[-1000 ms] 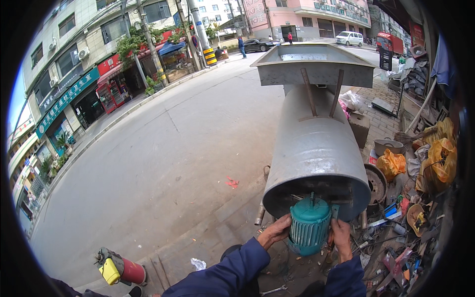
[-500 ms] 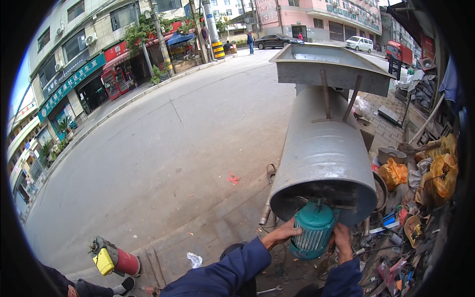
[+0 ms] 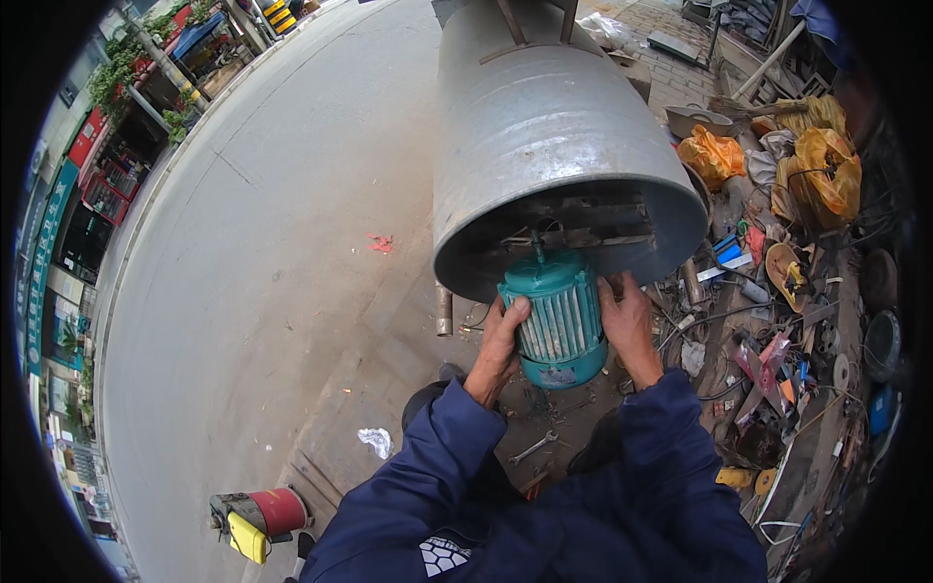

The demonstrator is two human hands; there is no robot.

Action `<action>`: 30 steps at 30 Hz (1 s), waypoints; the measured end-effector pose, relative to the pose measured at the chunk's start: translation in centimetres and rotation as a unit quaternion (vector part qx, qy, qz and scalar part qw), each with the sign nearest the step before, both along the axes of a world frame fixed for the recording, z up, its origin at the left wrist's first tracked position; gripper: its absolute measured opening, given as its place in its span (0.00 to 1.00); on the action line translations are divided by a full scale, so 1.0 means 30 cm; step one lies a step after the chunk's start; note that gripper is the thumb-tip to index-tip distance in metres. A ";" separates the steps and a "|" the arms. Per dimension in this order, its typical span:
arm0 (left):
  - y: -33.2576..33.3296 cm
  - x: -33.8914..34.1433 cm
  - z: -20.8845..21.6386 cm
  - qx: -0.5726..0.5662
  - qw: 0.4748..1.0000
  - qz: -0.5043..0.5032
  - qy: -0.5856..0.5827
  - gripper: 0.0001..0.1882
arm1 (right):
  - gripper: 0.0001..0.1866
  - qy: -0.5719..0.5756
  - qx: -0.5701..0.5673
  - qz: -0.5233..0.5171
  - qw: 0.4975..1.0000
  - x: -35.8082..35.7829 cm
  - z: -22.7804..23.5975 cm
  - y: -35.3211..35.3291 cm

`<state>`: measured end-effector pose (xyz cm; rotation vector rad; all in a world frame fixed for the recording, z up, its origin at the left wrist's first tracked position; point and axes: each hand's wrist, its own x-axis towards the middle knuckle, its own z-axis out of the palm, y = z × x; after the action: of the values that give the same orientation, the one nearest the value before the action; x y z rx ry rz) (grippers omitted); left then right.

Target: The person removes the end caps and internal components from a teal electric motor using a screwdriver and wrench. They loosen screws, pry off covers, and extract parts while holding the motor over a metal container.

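Note:
A green electric motor (image 3: 562, 316) with a ribbed casing is held upright at the open lower end of a large grey metal drum (image 3: 554, 136). Its shaft points up into the dark opening. My left hand (image 3: 498, 348) grips the motor's left side, thumb lying on the ribs. On the other side my right hand (image 3: 630, 325) holds the motor's right edge, its fingertips partly hidden behind the casing and near the drum's rim. Crossbars (image 3: 603, 238) show inside the drum. On the ground below the motor lies a wrench (image 3: 534, 447).
Scrap, cables and tools crowd the right, with orange plastic bags (image 3: 824, 180) and a straw hat (image 3: 783, 276) among them. A metal pipe (image 3: 444, 311) sticks out left of the drum. A red cylindrical machine with a yellow part (image 3: 277, 512) lies lower left, beside the road (image 3: 243, 262).
My view has tipped downward and turned, so the drum and motor sit higher and further left. Both hands still hold the motor at the drum's mouth.

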<state>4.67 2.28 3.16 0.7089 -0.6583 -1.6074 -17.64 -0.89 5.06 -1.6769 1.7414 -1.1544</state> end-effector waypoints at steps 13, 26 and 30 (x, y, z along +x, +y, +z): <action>-0.019 -0.029 0.067 -0.064 0.975 0.117 -0.179 0.49 | 0.46 0.009 -0.015 0.150 0.988 0.020 0.168 0.105; -0.025 -0.137 0.152 -0.053 0.827 0.230 -0.510 0.61 | 0.55 -0.105 0.051 0.200 0.973 0.012 0.055 0.029; -0.016 -0.168 0.155 -0.056 0.826 0.237 -0.508 0.61 | 0.59 -0.090 0.033 0.154 0.983 0.015 0.033 0.052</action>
<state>-0.36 1.81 7.82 1.5228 -1.1973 -0.6234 -17.20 0.68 6.06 -1.6739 1.3400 -1.0552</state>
